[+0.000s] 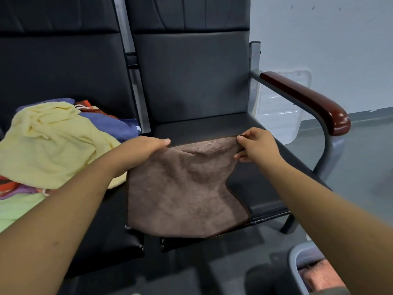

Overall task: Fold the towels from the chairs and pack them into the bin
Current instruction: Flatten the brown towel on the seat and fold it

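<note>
A brown towel [182,192] lies spread over the seat of the right black chair [191,77], its near edge hanging at the seat's front. My left hand [144,147] grips its far left corner. My right hand [257,145] pinches the far right corner, lifting that edge a little. On the left chair sits a heap of towels: a pale yellow towel [53,145] on top, a blue towel [108,124], orange and green ones beneath. A grey bin [295,265] stands on the floor at the lower right with a pinkish towel [319,275] inside.
A dark red wooden armrest [308,101] on a grey metal frame borders the right chair. Behind it a white panel [278,107] leans on the pale wall. Grey floor lies to the right of the chairs.
</note>
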The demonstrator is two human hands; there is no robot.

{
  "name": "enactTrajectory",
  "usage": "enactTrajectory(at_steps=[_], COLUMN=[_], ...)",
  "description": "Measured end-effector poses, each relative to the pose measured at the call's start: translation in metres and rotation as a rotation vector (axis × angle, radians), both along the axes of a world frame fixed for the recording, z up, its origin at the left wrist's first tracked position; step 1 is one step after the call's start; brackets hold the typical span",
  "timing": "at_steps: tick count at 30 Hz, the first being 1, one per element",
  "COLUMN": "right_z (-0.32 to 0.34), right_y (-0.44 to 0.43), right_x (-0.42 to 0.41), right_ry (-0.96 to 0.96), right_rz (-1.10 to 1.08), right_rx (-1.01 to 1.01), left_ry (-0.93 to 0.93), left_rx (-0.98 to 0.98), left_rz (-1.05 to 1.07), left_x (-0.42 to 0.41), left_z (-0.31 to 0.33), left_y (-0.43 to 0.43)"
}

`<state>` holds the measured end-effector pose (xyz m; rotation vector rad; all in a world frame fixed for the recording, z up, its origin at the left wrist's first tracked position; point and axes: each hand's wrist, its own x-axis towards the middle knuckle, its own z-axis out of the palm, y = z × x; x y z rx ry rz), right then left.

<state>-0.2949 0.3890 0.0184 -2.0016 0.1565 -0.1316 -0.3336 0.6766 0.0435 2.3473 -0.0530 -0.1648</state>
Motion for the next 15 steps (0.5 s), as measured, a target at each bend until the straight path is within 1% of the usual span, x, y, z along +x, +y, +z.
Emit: enactTrajectory(at_steps=[2,5,9,11,14,15], right_z=[-0.004,-0.007,-0.006,-0.005,-0.005,-0.006], right_y=[0.000,0.006,0.014,0.015,0.012,0.011], right_x=[0.000,0.000,0.001,0.003,0.006,0.007], right_ry=[0.009,-0.011,-0.016,-0.002,0.016,0.014], right_rz=[0.008,0.042,0.064,0.050,0.033,0.021], right_rx=[0.013,-0.035,-0.056,-0.027,0.024,0.009], left_ry=[0.053,0.166,0.226,0.192,0.103,0.096], left_rx=[0.004,0.126,0.056,0.005,-0.104,-0.109], left_rz=[-0.076,-0.269,-0.317,-0.278,-0.059,-0.025], left_x=[-0.001,-0.005,-0.006,-0.006,0.000,0.002], left_z=[0.000,-0.003,-0.013,-0.017,-0.020,-0.020], left_y=[0.008,0.016,0.019,0.016,0.016,0.019])
